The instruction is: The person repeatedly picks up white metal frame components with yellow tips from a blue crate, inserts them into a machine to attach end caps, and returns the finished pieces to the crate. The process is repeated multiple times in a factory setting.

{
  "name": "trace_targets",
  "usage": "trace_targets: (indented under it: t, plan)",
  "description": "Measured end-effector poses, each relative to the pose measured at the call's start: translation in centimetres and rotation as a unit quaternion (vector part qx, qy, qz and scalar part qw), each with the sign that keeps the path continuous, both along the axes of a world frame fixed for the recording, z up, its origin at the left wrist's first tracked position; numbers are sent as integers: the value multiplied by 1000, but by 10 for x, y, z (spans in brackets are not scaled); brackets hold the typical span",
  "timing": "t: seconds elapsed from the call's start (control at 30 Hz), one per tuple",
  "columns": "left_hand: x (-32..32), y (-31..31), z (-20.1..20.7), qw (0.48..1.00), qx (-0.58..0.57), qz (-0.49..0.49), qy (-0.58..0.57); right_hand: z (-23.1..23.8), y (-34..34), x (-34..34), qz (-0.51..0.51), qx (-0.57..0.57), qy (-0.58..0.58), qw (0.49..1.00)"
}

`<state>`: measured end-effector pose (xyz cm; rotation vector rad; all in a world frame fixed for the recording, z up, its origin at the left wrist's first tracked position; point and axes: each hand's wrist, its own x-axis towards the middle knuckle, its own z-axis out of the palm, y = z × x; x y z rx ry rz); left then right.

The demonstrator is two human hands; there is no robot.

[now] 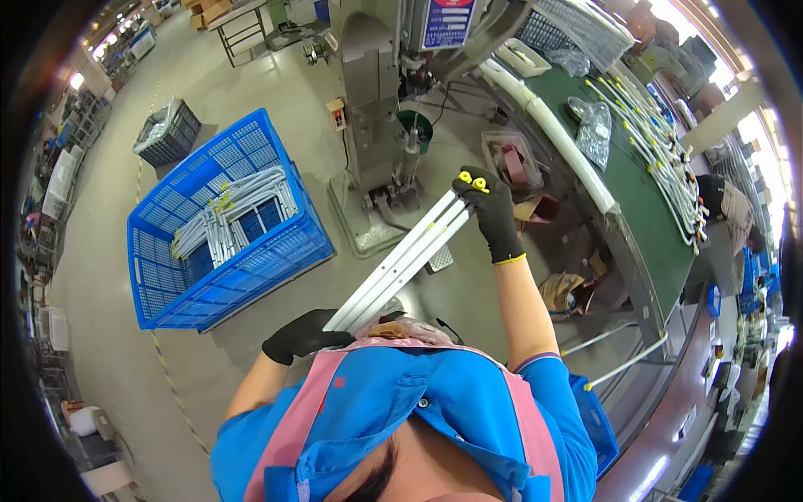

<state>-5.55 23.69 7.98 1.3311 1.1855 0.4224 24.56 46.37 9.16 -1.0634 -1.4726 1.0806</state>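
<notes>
My right hand [493, 216], in a black glove with a yellow cuff edge, is closed around the upper ends of a few white tubes [391, 261]. Round yellow caps [472, 181] stick out above its fingers. The tubes slant down to the left, side by side, toward my chest. At their lower ends my left hand [306, 335], also black-gloved, is closed on them. Part of its grip is hidden, as are the lower tube tips.
On the left a blue crate [230, 294] holds a pile of white tubes [222, 230]. A grey machine [370, 109] stands ahead. At the right, a green-topped conveyor [585, 134] carries several white rods with yellow ends [657, 159]. A dark basket [171, 138] sits behind the crate.
</notes>
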Motion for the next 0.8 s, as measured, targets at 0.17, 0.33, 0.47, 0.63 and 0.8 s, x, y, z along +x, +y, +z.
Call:
trace_targets:
  t: [0.17,0.33,0.47,0.63,0.8]
  plan:
    - [-3,40,7,999,-29,26,31,3,65,-23,23,6,0,1000]
    - [12,53,15,994,5,110,4,6,124,-50,100,-2,24,995]
    - [45,57,15,982,-11,189,-14,8,153,-62,159,-30,72,984]
    - [79,52,11,962,-23,268,-46,0,168,-69,204,-109,52,971]
    - [109,42,0,942,-59,324,-57,-13,175,-72,244,-129,69,959]
